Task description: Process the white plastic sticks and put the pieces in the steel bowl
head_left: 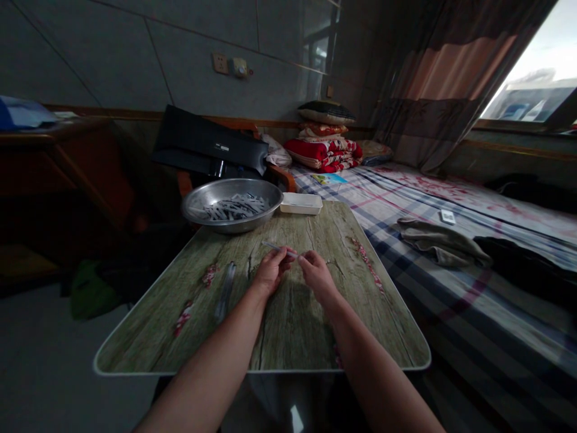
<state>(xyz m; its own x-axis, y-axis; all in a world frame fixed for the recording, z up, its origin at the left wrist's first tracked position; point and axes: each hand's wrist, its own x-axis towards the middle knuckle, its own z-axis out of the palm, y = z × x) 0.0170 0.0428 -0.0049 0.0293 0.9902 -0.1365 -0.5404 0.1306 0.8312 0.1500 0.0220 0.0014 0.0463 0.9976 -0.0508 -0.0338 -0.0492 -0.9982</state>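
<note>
Over the middle of the table my left hand (273,268) is closed on a thin, pale, pen-like stick (271,245), whose far end sticks out to the left. My right hand (316,272) is pinched at the stick's near end; whether it grips the stick or a small part on it, I cannot make out. To the left of my left forearm lies a narrow clear strip or bundle (226,288) on the tabletop. Beyond my hands a wide metal basin (232,227) holds many pale and dark slim pieces. Beside it stands a shallow white tray (301,204), its contents hard to see.
The wood-patterned table (297,337) has a pale edge and flower prints. Against its right side is a bed (383,198) with plaid sheets, a grey cloth (439,242) and a small white object (447,216). A black monitor-like panel (210,144) leans behind the basin.
</note>
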